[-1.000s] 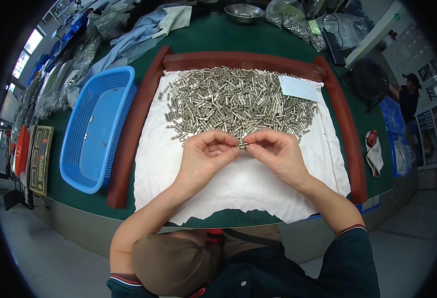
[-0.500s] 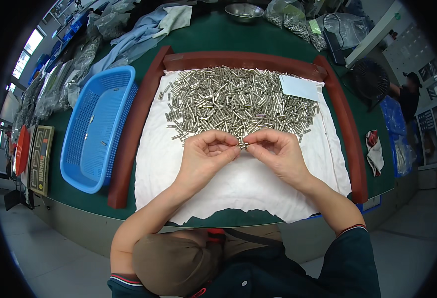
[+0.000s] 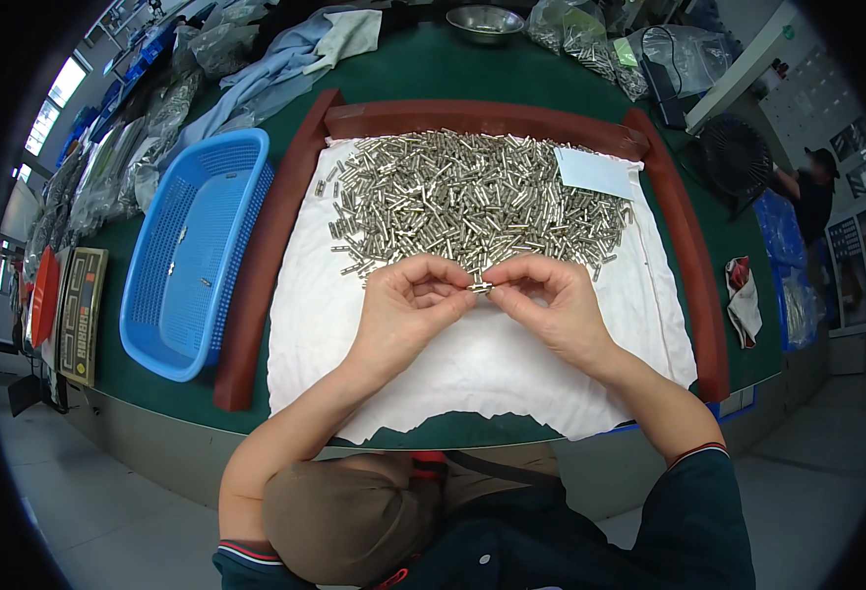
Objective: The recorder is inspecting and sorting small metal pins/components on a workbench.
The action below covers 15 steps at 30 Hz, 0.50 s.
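Observation:
Between my two hands, over the white cloth (image 3: 433, 369), is a small silvery metal cylindrical part (image 3: 480, 288). My left hand (image 3: 408, 307) pinches its left end between thumb and fingertips. My right hand (image 3: 549, 303) pinches the right end the same way. The fingertips cover both ends, so only the middle shows. Just beyond my fingers lies a wide heap of similar small metal parts (image 3: 462, 197), spread over the far half of the cloth. A pale paper slip (image 3: 595, 175) rests on the heap's right side.
A reddish-brown frame (image 3: 482, 118) borders the cloth on three sides. Left of it stands a blue plastic basket (image 3: 172, 324) with a few metal parts inside. A metal bowl (image 3: 485, 22) sits at the back. On the right are a black fan (image 3: 735, 157), a crumpled cloth (image 3: 744, 305) and a person (image 3: 814, 187).
My hands stay almost in place, still pinching the small metal part, which looks slightly turned. The person at the far right has shifted a little.

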Tool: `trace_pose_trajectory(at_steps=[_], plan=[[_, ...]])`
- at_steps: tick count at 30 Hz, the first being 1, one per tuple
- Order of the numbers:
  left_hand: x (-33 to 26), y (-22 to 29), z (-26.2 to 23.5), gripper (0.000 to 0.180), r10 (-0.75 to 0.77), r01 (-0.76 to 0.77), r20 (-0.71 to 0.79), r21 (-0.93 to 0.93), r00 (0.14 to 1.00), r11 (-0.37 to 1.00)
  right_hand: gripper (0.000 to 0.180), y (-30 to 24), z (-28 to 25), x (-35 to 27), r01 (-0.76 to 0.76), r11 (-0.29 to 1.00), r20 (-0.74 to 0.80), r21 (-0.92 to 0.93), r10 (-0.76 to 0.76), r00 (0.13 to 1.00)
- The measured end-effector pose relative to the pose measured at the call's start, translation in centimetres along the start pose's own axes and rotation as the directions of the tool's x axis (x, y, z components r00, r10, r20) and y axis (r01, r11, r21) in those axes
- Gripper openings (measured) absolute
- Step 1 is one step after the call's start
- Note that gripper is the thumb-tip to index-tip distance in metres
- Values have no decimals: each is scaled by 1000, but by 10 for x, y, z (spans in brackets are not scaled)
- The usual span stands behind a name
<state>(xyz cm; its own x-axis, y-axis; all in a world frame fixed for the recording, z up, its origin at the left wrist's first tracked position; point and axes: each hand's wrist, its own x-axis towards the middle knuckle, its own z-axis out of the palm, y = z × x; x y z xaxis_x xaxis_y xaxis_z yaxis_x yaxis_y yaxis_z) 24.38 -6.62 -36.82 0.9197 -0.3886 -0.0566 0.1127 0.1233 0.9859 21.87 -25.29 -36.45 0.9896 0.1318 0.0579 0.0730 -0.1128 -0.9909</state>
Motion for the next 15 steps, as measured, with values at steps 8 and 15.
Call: trace_pose_trajectory(at_steps=[8, 15], plan=[[-1, -2, -1, 10, 92, -92, 6, 88, 996, 992, 13, -4, 3, 0, 18, 998, 2, -55, -18, 1000], [-5, 5, 3, 12, 142, -152, 60, 217, 988, 964, 12, -5, 5, -4, 216, 920, -14, -328, -233, 972]])
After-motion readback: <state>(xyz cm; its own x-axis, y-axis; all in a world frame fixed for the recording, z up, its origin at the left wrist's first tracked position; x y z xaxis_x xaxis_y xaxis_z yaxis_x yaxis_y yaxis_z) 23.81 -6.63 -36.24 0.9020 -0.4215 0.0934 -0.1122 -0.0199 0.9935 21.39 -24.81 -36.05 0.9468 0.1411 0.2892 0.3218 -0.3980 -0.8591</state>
